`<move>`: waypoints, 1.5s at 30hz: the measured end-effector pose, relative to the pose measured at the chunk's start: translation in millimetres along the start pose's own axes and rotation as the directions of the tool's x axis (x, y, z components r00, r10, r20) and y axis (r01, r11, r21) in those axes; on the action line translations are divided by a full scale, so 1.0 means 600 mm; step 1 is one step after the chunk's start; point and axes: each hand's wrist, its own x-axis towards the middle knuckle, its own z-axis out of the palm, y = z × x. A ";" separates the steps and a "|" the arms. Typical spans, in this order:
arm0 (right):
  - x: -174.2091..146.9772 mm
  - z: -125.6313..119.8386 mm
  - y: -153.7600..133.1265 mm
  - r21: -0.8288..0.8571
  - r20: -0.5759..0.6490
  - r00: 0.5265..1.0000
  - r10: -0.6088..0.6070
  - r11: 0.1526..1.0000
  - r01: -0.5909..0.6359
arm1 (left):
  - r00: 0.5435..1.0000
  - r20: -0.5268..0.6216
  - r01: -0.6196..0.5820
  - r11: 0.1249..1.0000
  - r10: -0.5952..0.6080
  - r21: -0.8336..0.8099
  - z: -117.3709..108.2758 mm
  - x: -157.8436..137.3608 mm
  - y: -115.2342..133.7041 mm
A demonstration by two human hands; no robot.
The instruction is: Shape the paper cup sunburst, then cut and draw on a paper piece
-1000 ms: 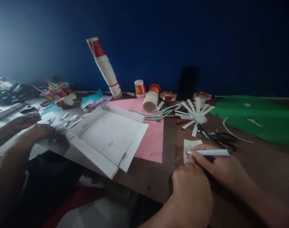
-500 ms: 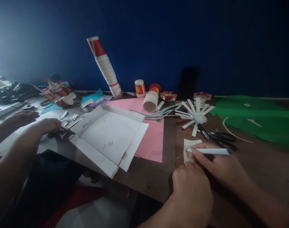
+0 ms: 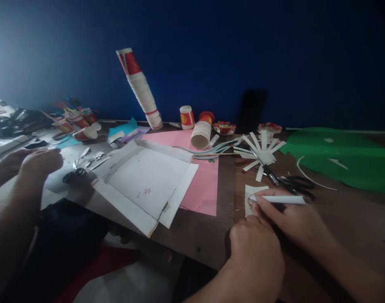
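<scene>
My right hand [image 3: 295, 216] is closed round a white pen [image 3: 282, 200], its tip on a small piece of white paper [image 3: 261, 189]. Faint marks show on the paper near the tip. My left hand [image 3: 257, 244] is curled, with its fingertips pressing the paper's lower part to the table; some of its fingers are hidden. Just beyond the hands lie black-handled scissors [image 3: 296, 183] and a white paper cutout with strips [image 3: 265, 155] fanning out like a flower.
A white cardboard box lid [image 3: 154, 172] lies over pink paper [image 3: 208, 193]. Behind stand a tall leaning cup stack [image 3: 142, 90] and a lying stack [image 3: 201, 134]. Green sheet [image 3: 344, 158] is at right. A co-worker's hands [image 3: 42, 160] are at left, near another pair of scissors [image 3: 75, 172].
The co-worker's nearer hand has moved left, away from the scissors, which now lie on the table. My hands and the pen have barely moved.
</scene>
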 end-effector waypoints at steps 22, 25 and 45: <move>0.005 -0.003 -0.002 -0.041 -0.062 0.998 -0.022 0.999 0.019 | 1.000 -0.013 0.017 1.000 -0.017 -0.007 0.002 -0.001 0.000; 0.006 -0.003 -0.003 -0.042 -0.070 0.997 -0.023 0.999 0.020 | 0.999 -0.044 -0.001 1.000 0.001 -0.003 0.003 -0.002 0.000; 0.006 -0.004 -0.001 -0.079 -0.097 0.995 -0.014 0.997 0.006 | 0.998 -0.055 -0.019 1.000 0.020 0.020 -0.002 -0.005 -0.002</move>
